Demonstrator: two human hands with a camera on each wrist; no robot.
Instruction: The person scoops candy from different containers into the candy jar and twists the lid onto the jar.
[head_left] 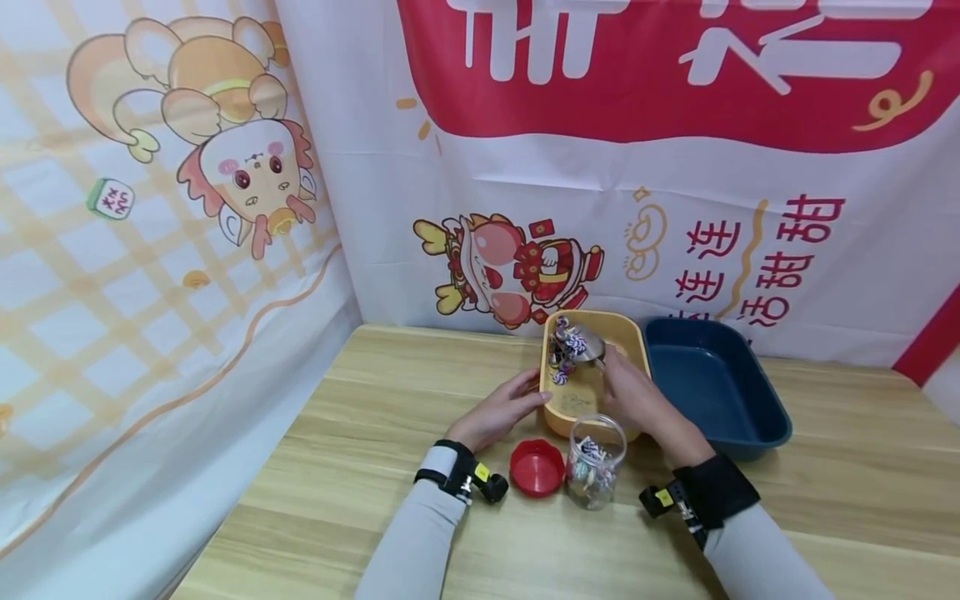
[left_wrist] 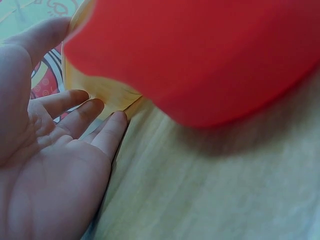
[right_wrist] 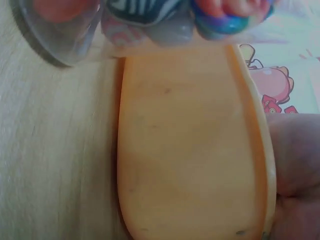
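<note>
In the head view a yellow bin (head_left: 576, 405) holds wrapped candies (head_left: 561, 358) along its left side. The right hand (head_left: 628, 387) reaches over the bin's right part and grips a metal scoop (head_left: 591, 343), whose bowl lies among the candies. On the bin's left wall rests the left hand (head_left: 506, 408), thumb near the rim; the left wrist view shows this hand (left_wrist: 60, 150) with its fingertips against the yellow wall (left_wrist: 102, 90). Only part of the right hand (right_wrist: 297, 165) appears in the right wrist view, beside the bin's wall (right_wrist: 260, 150); the scoop is out of that view.
A clear jar (head_left: 592, 475) with candies stands in front of the yellow bin, and a red scalloped dish (head_left: 537, 468) is left of it. A dark blue bin (head_left: 712, 383) stands to the right. Behind the wooden table (head_left: 337, 467) hangs a printed cloth (head_left: 375, 208).
</note>
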